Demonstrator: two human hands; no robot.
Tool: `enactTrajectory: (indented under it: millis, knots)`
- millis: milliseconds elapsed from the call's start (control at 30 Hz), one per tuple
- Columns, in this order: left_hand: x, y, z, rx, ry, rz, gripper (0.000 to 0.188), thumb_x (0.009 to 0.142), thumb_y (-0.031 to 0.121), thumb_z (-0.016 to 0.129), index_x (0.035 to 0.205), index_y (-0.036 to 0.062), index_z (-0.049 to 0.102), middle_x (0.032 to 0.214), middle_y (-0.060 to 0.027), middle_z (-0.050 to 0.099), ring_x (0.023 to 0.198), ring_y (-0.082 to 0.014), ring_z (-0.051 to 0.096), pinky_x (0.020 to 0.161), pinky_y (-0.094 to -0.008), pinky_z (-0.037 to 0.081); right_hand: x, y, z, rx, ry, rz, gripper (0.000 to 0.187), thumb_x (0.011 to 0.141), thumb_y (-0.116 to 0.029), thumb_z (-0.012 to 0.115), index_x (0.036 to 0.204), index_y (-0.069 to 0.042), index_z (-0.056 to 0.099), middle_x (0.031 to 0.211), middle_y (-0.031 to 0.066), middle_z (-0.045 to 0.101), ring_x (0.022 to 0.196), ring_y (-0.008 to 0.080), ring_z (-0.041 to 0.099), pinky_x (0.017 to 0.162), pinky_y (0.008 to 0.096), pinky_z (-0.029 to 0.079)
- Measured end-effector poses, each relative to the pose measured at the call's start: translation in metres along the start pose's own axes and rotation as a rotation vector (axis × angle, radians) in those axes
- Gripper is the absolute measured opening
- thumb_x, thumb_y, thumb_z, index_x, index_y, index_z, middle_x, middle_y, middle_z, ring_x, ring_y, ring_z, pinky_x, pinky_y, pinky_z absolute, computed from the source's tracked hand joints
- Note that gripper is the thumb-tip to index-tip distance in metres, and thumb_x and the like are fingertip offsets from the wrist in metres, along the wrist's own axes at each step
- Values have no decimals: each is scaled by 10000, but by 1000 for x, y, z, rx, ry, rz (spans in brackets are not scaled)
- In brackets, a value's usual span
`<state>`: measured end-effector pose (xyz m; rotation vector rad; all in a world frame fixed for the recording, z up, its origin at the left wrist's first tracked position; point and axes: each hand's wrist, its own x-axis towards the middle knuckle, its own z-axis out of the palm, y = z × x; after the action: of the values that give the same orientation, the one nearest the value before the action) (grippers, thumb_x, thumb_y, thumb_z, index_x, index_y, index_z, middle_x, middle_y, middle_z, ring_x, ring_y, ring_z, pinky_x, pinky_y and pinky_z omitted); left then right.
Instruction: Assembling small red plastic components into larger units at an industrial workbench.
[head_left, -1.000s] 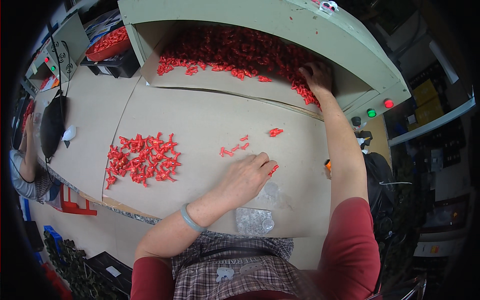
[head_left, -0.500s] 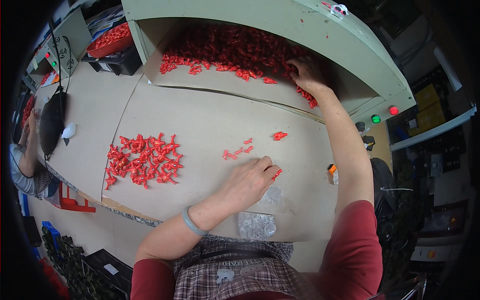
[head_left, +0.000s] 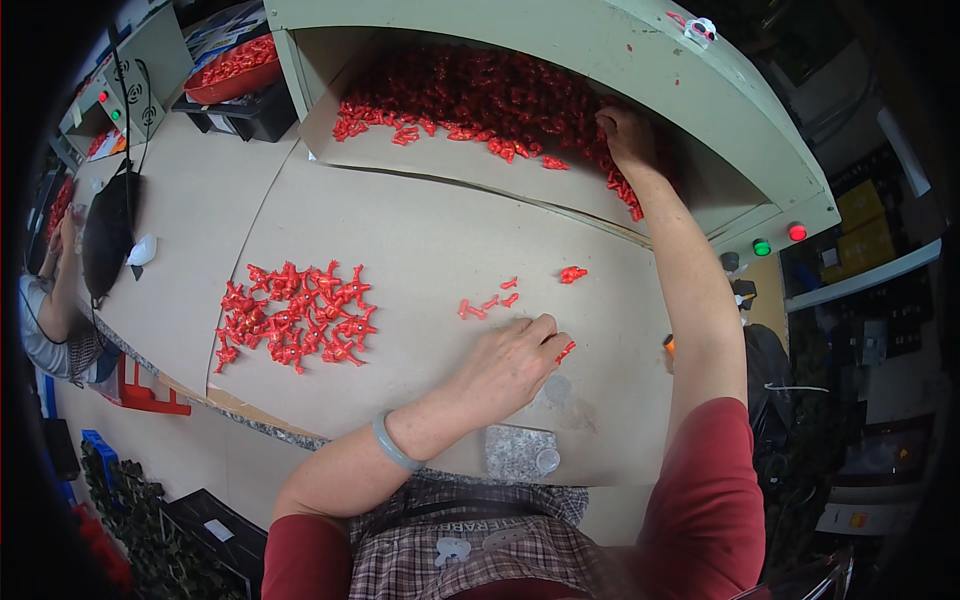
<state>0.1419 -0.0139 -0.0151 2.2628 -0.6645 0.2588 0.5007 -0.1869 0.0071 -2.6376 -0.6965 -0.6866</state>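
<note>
My left hand [head_left: 508,368] rests low over the table, its fingertips pinched round a small red plastic figure part [head_left: 566,352]. Several loose red limb-like pieces [head_left: 490,303] lie just beyond it. A larger red piece [head_left: 573,274] sits further to the right. My right hand [head_left: 630,142] reaches into the pale green cabinet, at the right end of a heap of red plastic parts [head_left: 480,95]. Its fingers are bent inward, and their tips are partly hidden in shadow. To the left, red toy figures [head_left: 295,315] with spread limbs lie in a cluster on the table.
The cabinet's front [head_left: 560,30] overhangs the far side, with green and red lights [head_left: 780,240] at its right. A clear flat block [head_left: 520,452] lies at the near edge. A red bowl [head_left: 235,75] of parts stands back left. Another person [head_left: 60,320] sits at far left.
My right hand has gone slightly deeper into the heap, and its fingers have curled in. My left hand keeps its pinch on the red part. The whole view has shifted a little.
</note>
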Motion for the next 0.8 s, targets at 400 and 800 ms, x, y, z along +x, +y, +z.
enactTrajectory:
  millis: [400, 800]
  knots:
    - [-2, -2, -2, 2, -17, -6, 214, 875, 110, 646, 1077, 44, 615, 991, -85, 548, 895, -265, 618, 753, -391, 532, 26, -65, 7, 209, -446, 164, 277, 922, -223, 646, 1090, -5, 677, 1061, 191, 685, 913, 289, 695, 861, 415, 545]
    - [0, 0, 1, 0, -8, 24, 240, 850, 92, 664, 1078, 40, 612, 979, -86, 541, 880, -260, 617, 744, -386, 533, -15, -37, -19, -320, -458, 3, 232, 841, -146, 699, 1069, -102, 706, 1140, 137, 655, 1136, 312, 599, 979, 390, 476]
